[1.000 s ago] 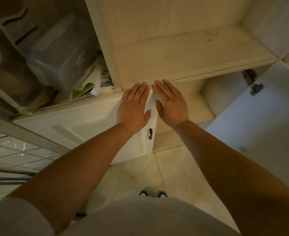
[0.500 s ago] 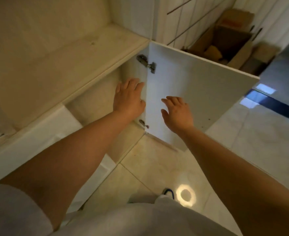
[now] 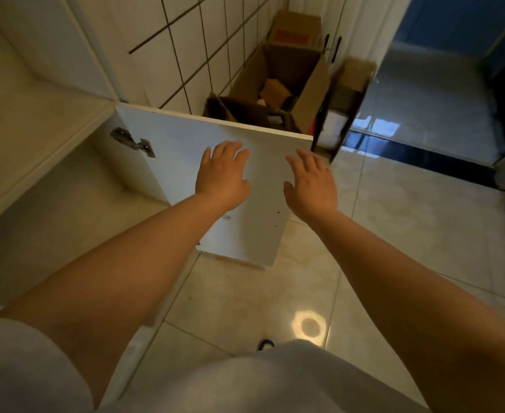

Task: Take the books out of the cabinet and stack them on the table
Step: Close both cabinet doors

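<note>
The white cabinet door point(image 3: 182, 144) stands swung open toward me, its metal hinge point(image 3: 133, 143) at the left. My left hand point(image 3: 223, 175) hovers in front of the door's inner face, fingers spread, holding nothing. My right hand point(image 3: 310, 181) is at the door's free right edge, also spread and empty. The lower cabinet compartment point(image 3: 75, 210) at left looks bare from here, under a pale wooden shelf point(image 3: 27, 114). No books and no table are in view.
An open cardboard box point(image 3: 278, 84) with smaller boxes stands against the tiled wall point(image 3: 191, 46) behind the door. A dark-framed rack point(image 3: 346, 99) is beside it. Glossy floor tiles point(image 3: 394, 248) stretch right toward a dark threshold point(image 3: 424, 156).
My view has swung right, away from the shelf and left cabinet. Both hands moved from the shelf edge to the open door; the left hand left the hinge side for the door's face.
</note>
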